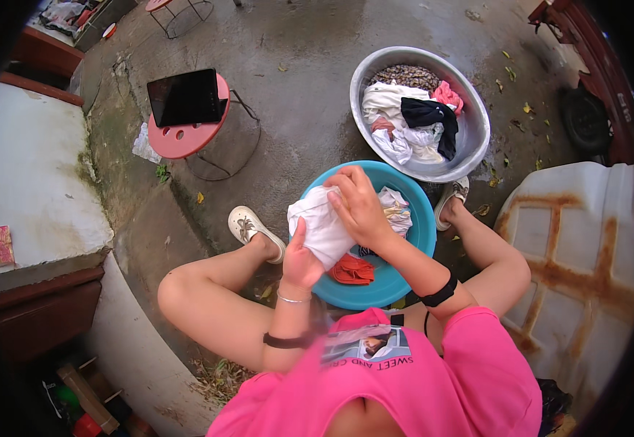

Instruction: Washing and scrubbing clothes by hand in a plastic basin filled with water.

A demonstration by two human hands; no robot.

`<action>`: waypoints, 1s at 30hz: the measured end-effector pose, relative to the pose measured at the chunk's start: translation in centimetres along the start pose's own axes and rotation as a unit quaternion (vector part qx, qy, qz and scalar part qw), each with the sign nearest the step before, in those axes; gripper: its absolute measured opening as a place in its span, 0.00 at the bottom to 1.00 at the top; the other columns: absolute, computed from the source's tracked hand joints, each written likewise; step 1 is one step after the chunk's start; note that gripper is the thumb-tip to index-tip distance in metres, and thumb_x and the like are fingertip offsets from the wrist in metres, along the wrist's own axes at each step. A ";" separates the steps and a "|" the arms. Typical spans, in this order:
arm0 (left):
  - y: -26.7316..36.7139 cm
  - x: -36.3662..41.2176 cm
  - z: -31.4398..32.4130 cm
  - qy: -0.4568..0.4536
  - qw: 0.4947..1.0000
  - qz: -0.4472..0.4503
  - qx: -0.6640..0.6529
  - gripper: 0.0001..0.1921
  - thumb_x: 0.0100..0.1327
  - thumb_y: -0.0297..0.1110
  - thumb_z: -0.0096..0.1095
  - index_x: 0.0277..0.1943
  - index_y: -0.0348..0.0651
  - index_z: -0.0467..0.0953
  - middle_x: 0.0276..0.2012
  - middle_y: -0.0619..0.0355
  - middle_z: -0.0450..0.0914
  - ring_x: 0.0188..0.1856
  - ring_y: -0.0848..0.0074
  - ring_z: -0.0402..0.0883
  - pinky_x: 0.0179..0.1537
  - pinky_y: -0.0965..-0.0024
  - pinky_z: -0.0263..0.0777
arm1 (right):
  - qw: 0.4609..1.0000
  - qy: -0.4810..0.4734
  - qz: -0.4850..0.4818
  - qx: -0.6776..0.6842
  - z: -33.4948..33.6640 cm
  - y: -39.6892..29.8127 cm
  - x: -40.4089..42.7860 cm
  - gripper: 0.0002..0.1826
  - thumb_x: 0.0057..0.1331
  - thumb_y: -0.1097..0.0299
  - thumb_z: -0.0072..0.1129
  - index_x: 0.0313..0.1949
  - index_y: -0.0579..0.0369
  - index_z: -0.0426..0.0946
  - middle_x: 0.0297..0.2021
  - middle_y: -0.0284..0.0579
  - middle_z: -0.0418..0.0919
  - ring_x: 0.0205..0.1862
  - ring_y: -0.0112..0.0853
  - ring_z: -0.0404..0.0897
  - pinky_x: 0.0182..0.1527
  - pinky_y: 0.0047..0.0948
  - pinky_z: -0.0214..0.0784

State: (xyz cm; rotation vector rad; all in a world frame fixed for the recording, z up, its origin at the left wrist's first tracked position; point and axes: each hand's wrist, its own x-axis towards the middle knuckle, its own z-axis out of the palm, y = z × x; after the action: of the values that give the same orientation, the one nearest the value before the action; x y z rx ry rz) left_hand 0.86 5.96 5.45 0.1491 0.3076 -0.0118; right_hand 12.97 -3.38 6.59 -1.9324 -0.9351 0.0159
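Note:
Both my hands are on a white cloth (pixel 321 226), held over the left side of a turquoise plastic basin (pixel 425 229). My left hand (pixel 301 259) supports the cloth from below, its thumb pointing up along the near side. From the right, my right hand (pixel 362 205) grips the upper edge with bent fingers. In the basin, an orange-red folded cloth (pixel 352 270) lies at the near side. A white patterned garment (pixel 395 210) rests against the far right wall. Part of a dark striped cloth shows beneath my right forearm.
Beyond the basin stands a large metal basin (pixel 472 147) with white, black, pink and patterned clothes. A red stool (pixel 180 143) at the left carries a black tablet (pixel 183 98). To the right is a rust-stained white plastic tank (pixel 552 257). The concrete ground (pixel 300 82) looks wet.

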 end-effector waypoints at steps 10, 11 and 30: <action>-4.9 -1.3 0.2 -0.043 0.995 -0.041 0.085 0.27 0.71 0.51 0.31 0.67 0.45 0.52 0.64 0.53 0.60 0.65 0.63 0.61 0.65 0.58 0.54 | 0.967 -0.061 0.245 0.026 -0.8 0.5 -2.7 0.13 0.66 0.62 0.44 0.35 0.58 0.72 0.32 0.53 0.76 0.36 0.53 0.73 0.39 0.46 0.64; -5.3 -1.7 0.1 -0.046 0.995 -0.038 0.084 0.27 0.71 0.51 0.31 0.67 0.45 0.52 0.64 0.53 0.60 0.65 0.63 0.61 0.65 0.58 0.54 | 0.968 -0.061 0.241 0.024 -0.6 -0.2 -3.6 0.13 0.66 0.62 0.44 0.35 0.58 0.72 0.32 0.53 0.76 0.36 0.53 0.73 0.39 0.46 0.64; -5.3 -2.4 0.4 -0.071 0.995 0.021 0.069 0.26 0.72 0.48 0.33 0.64 0.41 0.58 0.61 0.54 0.65 0.63 0.68 0.65 0.63 0.64 0.57 | 0.964 0.204 0.167 0.045 1.9 -3.1 -8.1 0.15 0.68 0.62 0.43 0.36 0.62 0.73 0.33 0.53 0.77 0.35 0.47 0.75 0.41 0.38 0.66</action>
State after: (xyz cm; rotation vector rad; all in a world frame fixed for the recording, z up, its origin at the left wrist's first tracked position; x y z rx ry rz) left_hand -1.48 0.60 5.78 0.2914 0.1622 -0.0018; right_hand 4.72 -6.16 5.03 -1.8909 -0.3259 -0.1356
